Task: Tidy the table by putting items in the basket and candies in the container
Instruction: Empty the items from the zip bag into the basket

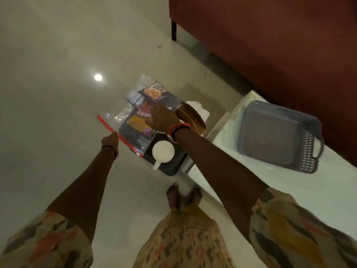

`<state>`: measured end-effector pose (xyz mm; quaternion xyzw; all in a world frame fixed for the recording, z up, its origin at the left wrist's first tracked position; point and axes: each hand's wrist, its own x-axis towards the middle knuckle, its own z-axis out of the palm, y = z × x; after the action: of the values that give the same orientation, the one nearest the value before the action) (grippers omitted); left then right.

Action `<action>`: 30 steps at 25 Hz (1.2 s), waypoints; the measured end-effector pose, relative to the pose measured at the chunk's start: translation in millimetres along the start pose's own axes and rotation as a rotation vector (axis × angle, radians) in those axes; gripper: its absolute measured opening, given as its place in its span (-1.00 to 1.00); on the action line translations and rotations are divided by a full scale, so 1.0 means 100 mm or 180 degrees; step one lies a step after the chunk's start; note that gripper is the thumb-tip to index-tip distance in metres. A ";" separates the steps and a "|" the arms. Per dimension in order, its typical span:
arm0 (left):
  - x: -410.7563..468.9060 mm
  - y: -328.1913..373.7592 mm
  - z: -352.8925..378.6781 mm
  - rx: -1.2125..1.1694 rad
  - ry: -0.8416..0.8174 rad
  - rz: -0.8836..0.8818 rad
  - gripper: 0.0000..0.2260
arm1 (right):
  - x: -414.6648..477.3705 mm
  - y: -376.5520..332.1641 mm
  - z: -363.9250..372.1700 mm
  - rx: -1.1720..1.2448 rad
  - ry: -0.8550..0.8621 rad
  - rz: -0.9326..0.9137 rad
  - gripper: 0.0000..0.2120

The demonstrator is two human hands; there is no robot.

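Observation:
A clear zip bag (116,118) with a red seal strip hangs over the floor, and my left hand (110,139) pinches that strip. Snack packets lie in and on the bag: a dark peanut packet (156,90) and a red-orange packet (138,120). My right hand (162,118) lies over the red-orange packet with fingers around its edge. The grey perforated basket (278,136) stands on the white table (328,186) to the right, with nothing seen in it. I see no candies.
A black tray (170,169) holds a white cup (163,151) at the table's left end. A shiny brown container (192,117) and something white (199,109) stand behind it. A dark red sofa (270,35) fills the back right. My bare feet (183,198) stand on pale floor.

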<state>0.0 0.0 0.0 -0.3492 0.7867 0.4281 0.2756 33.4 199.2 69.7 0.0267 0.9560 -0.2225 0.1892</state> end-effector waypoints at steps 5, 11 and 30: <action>0.25 -0.27 0.21 -0.0756 -0.0413 -0.0116 -0.63 | 0.28 -0.13 0.49 -0.0056 -0.0296 -0.0134 -0.58; 0.23 -0.08 0.18 -0.0956 -0.0138 0.0481 -0.85 | 0.30 -0.31 0.66 0.0191 -0.0415 -0.0234 -0.41; -1.17 2.10 0.08 -0.1718 -0.0883 0.1548 -0.96 | 0.07 -0.34 -1.33 0.0226 0.1042 0.0312 -0.74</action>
<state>-93.4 125.2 183.1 -0.1512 0.6607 0.7158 0.1680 -24.2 226.6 191.9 0.1158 0.9632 -0.2392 0.0406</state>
